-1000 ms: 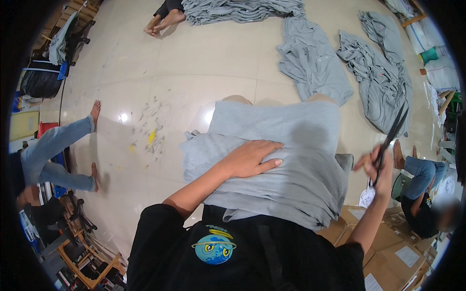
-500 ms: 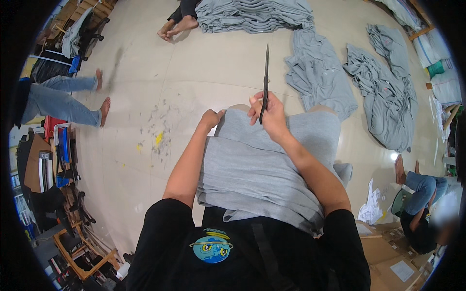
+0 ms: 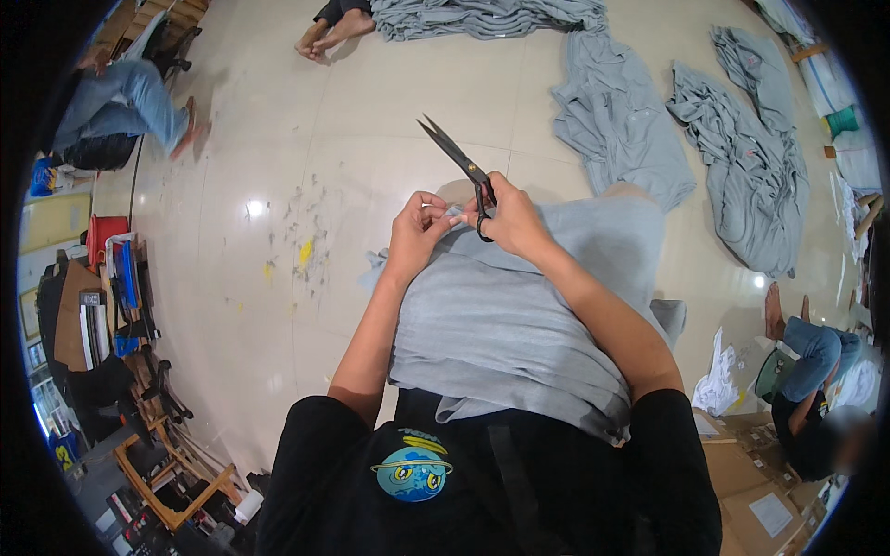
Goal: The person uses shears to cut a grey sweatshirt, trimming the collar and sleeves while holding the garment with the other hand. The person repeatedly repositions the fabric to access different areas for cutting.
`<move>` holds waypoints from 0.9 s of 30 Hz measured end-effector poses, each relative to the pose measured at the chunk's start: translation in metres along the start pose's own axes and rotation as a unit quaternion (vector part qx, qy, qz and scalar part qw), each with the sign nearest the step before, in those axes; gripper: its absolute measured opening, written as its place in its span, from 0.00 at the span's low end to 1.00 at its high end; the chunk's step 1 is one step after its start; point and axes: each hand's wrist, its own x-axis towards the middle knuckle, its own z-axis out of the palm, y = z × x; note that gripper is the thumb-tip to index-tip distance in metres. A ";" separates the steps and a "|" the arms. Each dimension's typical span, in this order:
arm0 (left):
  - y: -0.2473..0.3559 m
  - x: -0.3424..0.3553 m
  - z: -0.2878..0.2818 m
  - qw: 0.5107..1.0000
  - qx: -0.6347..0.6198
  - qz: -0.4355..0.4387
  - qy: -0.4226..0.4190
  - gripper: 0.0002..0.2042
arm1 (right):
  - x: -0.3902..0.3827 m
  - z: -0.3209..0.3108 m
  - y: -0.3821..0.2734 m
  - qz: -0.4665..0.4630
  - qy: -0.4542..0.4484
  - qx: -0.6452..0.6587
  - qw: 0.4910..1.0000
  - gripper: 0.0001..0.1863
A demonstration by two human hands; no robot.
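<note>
My right hand (image 3: 513,221) grips black fabric scissors (image 3: 462,157), with the handle in its fingers and the slightly parted blades pointing up and to the left. Its fingertips also meet the edge of the grey cloth. Close beside it, my left hand (image 3: 419,232) is closed in a pinch on that same edge. The grey cloth (image 3: 501,306), knit and heaped in folds, lies across my lap and covers most of my legs. One corner of it hangs out past my left wrist.
Stacked grey garments (image 3: 491,18) lie on the floor ahead, beside another person's bare feet (image 3: 338,35). Loose grey garments (image 3: 621,120) spread to the right. Lint and yellow scraps (image 3: 306,250) dot the floor. A person sits by cardboard boxes (image 3: 742,473) at right; another person's jeans-clad legs (image 3: 130,102) show at left.
My hands have come together at the cloth's edge. The scissors have swung from upright to leaning left. At left, the person in jeans has moved farther away.
</note>
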 end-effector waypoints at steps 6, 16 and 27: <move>0.004 -0.004 0.001 0.999 -0.036 0.018 -0.003 0.10 | -0.001 0.012 0.004 0.003 0.005 0.027 1.000 0.18; 0.007 -0.002 0.003 0.995 0.057 0.058 0.053 0.07 | 0.001 0.019 0.011 0.022 0.000 0.077 0.997 0.17; -0.007 0.006 -0.002 0.997 0.008 0.053 0.060 0.07 | 0.005 0.021 0.010 0.108 0.030 0.209 0.972 0.20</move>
